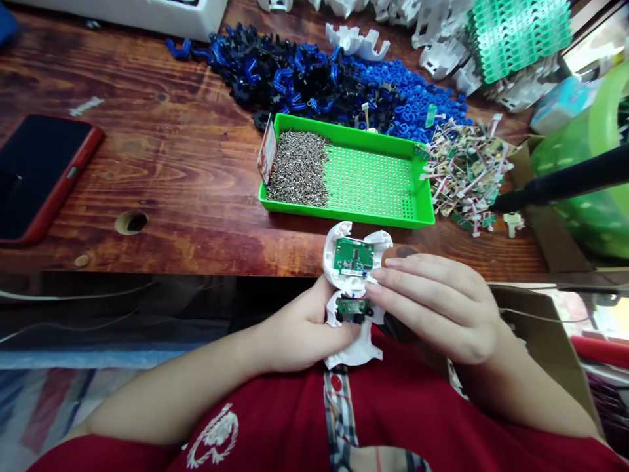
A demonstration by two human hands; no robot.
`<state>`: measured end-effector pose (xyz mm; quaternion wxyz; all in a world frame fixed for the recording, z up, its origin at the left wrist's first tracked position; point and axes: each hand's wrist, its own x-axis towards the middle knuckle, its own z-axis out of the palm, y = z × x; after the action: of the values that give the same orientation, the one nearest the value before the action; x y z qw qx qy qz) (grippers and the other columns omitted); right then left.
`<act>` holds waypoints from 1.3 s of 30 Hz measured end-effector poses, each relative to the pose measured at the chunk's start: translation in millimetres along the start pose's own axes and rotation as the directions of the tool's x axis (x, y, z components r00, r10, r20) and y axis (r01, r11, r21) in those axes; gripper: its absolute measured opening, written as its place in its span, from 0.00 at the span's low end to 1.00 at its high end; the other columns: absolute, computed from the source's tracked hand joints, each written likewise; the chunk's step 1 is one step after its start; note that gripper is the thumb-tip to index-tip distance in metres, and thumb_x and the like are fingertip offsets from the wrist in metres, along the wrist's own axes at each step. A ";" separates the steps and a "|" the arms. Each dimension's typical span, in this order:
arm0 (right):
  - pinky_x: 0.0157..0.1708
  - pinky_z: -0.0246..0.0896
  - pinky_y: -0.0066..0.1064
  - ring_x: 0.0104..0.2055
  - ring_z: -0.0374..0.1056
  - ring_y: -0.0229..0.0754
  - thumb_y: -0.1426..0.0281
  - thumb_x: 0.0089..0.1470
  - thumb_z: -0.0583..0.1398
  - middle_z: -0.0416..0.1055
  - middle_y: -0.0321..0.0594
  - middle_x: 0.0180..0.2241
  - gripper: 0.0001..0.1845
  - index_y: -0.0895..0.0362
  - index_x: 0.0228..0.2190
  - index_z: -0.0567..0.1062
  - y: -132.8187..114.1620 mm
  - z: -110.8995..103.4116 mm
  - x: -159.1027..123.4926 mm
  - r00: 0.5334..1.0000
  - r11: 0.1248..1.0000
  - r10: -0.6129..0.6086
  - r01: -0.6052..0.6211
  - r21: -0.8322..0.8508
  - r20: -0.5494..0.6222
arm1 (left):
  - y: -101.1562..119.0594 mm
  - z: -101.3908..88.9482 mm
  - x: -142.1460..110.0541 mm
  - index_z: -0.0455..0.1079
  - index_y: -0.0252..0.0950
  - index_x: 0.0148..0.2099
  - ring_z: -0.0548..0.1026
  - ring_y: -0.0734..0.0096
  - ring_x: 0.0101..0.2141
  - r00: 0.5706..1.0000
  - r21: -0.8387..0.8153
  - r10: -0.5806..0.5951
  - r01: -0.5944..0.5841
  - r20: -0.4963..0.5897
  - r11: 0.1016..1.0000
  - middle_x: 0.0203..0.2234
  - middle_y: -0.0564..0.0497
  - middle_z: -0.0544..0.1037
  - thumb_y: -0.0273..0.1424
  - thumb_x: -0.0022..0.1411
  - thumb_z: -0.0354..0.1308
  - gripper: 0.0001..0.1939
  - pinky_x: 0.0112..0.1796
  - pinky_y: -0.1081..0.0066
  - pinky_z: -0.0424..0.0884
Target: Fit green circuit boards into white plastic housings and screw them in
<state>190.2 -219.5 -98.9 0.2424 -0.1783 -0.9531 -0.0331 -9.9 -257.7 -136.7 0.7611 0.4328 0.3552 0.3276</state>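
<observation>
Over the table's front edge I hold a white plastic housing (357,347), with a wide top and a narrower waist. A green circuit board (354,255) sits in its upper part, and a smaller green board (352,306) shows lower down. My left hand (304,324) is closed around the housing from the left, its thumb lying across the lower part. From the right, my right hand (437,305) presses its fingertips against the housing beside the larger board's lower right corner. Those fingers lie close together, and its thumb is hidden. Thin wires show between the two boards.
A green tray (344,213) with small metal screws (297,169) stands just beyond the housing. Behind it lie blue and black plastic parts (295,72). Small wired boards (466,170) are heaped to the right, near a black rod (565,180). A phone (39,177) lies left.
</observation>
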 end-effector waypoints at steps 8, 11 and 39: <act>0.41 0.70 0.31 0.43 0.69 0.42 0.72 0.53 0.56 0.74 0.40 0.38 0.09 0.57 0.36 0.75 7.2 -1.0 6.7 0.990 0.975 -0.138 0.133 -0.179 -0.017 | 3.1 -2.6 1.2 0.60 0.38 0.54 0.67 0.76 0.27 0.978 -0.224 -0.196 0.208 0.073 0.952 0.29 0.54 0.71 0.19 0.48 0.56 0.29 0.28 0.75 0.61; 0.40 0.70 0.31 0.42 0.70 0.41 0.72 0.52 0.57 0.74 0.39 0.38 0.08 0.56 0.35 0.75 9.8 -0.7 8.0 0.982 0.965 -0.182 0.168 -0.200 -0.051 | 5.4 -2.5 2.1 0.62 0.37 0.53 0.63 0.78 0.23 0.970 -0.223 -0.230 0.242 0.079 0.944 0.24 0.57 0.68 0.19 0.47 0.57 0.29 0.24 0.76 0.58; 0.36 0.61 0.31 0.37 0.65 0.37 0.81 0.47 0.60 0.69 0.41 0.33 0.13 0.60 0.37 0.72 -16.3 19.8 -0.1 0.924 0.884 0.380 -0.347 0.312 -0.049 | -19.8 -13.2 4.4 0.52 0.28 0.56 0.68 0.61 0.47 0.967 0.592 0.228 -0.249 0.111 0.766 0.48 0.38 0.68 0.26 0.58 0.51 0.24 0.51 0.61 0.63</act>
<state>175.6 -231.8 -115.9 0.3196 -0.3131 -0.8821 0.1471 -14.6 -256.6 -160.4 0.5420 0.6986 0.3704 0.2847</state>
